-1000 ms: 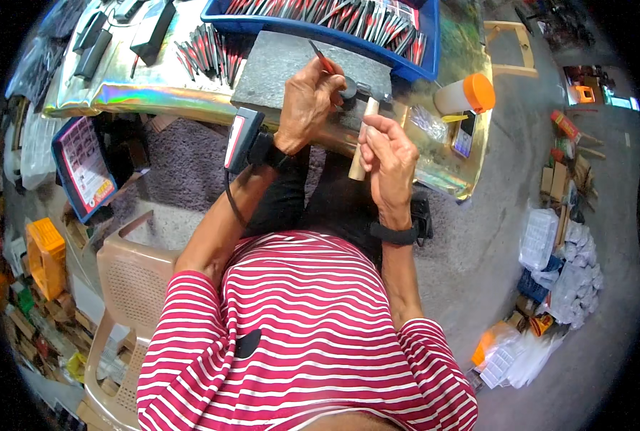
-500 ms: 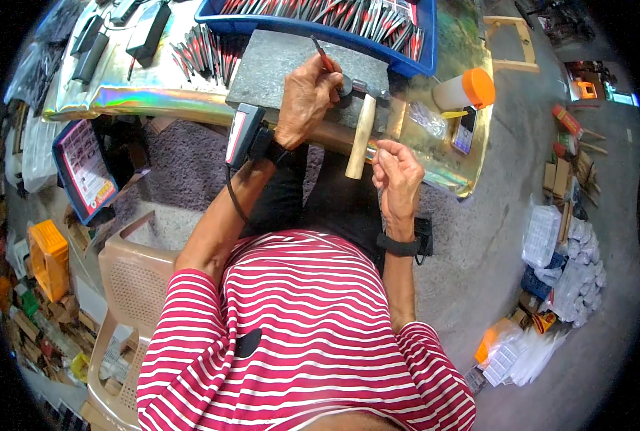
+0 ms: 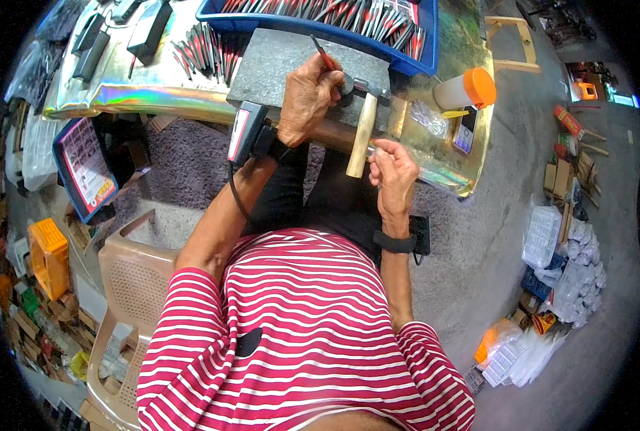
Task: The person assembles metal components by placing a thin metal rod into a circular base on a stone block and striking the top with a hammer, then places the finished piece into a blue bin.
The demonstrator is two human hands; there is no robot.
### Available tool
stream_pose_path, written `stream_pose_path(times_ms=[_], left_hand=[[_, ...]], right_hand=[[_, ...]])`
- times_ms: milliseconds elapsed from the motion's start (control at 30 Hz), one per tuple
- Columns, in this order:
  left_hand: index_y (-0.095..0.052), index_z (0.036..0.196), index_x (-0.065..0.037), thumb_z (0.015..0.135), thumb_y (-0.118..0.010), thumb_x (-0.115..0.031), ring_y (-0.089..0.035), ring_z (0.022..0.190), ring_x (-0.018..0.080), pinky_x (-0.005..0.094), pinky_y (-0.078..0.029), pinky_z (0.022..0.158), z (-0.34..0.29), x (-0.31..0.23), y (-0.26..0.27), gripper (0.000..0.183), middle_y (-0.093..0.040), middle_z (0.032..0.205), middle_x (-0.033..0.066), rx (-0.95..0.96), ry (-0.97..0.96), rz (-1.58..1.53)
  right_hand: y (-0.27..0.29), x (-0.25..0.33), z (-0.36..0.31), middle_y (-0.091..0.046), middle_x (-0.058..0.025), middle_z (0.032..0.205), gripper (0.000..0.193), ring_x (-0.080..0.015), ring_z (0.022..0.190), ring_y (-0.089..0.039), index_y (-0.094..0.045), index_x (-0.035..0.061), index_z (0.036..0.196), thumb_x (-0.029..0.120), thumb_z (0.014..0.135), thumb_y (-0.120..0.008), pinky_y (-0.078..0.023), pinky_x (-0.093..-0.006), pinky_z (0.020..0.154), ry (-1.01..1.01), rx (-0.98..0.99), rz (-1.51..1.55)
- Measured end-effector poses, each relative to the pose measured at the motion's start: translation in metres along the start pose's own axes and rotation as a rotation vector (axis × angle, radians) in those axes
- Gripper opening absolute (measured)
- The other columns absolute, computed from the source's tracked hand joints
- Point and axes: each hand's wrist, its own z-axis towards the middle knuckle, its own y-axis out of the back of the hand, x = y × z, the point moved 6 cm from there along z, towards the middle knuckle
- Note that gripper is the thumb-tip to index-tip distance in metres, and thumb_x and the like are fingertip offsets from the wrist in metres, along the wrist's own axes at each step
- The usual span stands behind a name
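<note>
My left hand [image 3: 307,100] is closed around a slim red and black pen-like tool [image 3: 325,54], its dark end pointing up and away. The hand rests over the grey stone block [image 3: 269,61], next to a small round grey piece [image 3: 346,85]. Across the block's right part lies a hammer [image 3: 363,136], its metal head on the stone and its pale wooden handle reaching toward me over the table edge. Just right of the handle, my right hand [image 3: 394,172] is closed in a pinch; what its fingertips hold, if anything, is too small to make out.
A blue bin [image 3: 320,26] full of similar red and black tools stands behind the block. More tools [image 3: 203,54] are piled to its left. An orange-lidded jar [image 3: 467,89], a clear plastic bag [image 3: 427,120] and a phone-like item [image 3: 465,131] sit at right.
My right hand has shifted very slightly left and down beside the hammer handle. My left hand keeps its grip on the tool and has barely moved.
</note>
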Motion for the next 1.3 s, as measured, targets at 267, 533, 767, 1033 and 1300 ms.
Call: stream_pose_path(times_ms=[267, 533, 767, 1033, 1300], left_hand=[[-0.051, 0.078, -0.003, 0.077, -0.052, -0.004, -0.052, 0.05, 0.0073, 0.0199, -0.042, 0.043, -0.001, 0.0, 0.0, 0.001, -0.054, 0.06, 0.002, -0.011, 0.033, -0.023], [-0.05, 0.08, -0.004, 0.077, -0.051, -0.002, -0.048, 0.049, 0.0071, 0.0212, -0.04, 0.044, 0.001, -0.008, -0.004, 0.004, -0.051, 0.059, 0.0013, 0.012, -0.166, 0.266], [-0.049, 0.08, -0.003, 0.075, -0.051, 0.0, -0.048, 0.049, 0.0075, 0.0225, -0.039, 0.045, 0.001, -0.011, -0.007, 0.006, -0.051, 0.058, 0.0035, 0.034, -0.255, 0.325], [-0.044, 0.078, -0.004, 0.069, -0.052, 0.003, -0.056, 0.063, 0.0302, 0.0357, -0.043, 0.053, 0.0, -0.02, -0.013, 0.014, -0.054, 0.066, 0.0132, 0.078, -0.44, 0.466], [-0.042, 0.078, -0.005, 0.06, -0.051, 0.008, -0.052, 0.06, 0.026, 0.0287, -0.042, 0.053, -0.002, -0.018, -0.015, 0.024, -0.047, 0.066, 0.0097, 0.14, -0.443, 0.419]], right_hand=[[-0.001, -0.006, 0.001, -0.051, -0.0029, 0.064, 0.018, -0.0037, 0.047, -0.042, -0.051, -0.0036, 0.091, 0.01, 0.08, -0.05, -0.033, -0.0152, 0.037, 0.018, 0.001, -0.033], [-0.002, -0.01, 0.003, -0.05, -0.0017, 0.061, 0.019, -0.0036, 0.047, -0.042, -0.052, -0.0034, 0.09, 0.013, 0.081, -0.049, -0.033, -0.016, 0.037, 0.006, -0.003, -0.02], [-0.014, 0.001, 0.005, -0.046, -0.001, 0.06, 0.027, -0.007, 0.05, -0.041, -0.053, 0.002, 0.08, 0.027, 0.085, -0.045, -0.034, -0.0205, 0.046, 0.165, 0.053, -0.277], [-0.028, -0.009, 0.007, -0.052, -0.0056, 0.067, 0.028, -0.0111, 0.059, -0.049, -0.054, -0.0031, 0.085, 0.025, 0.083, -0.048, -0.04, -0.0227, 0.055, 0.001, 0.162, -0.161], [-0.034, -0.021, 0.014, -0.053, -0.0075, 0.069, 0.02, -0.0114, 0.056, -0.051, -0.05, 0.0001, 0.084, 0.02, 0.079, -0.053, -0.041, -0.0225, 0.047, -0.158, 0.195, 0.272]])
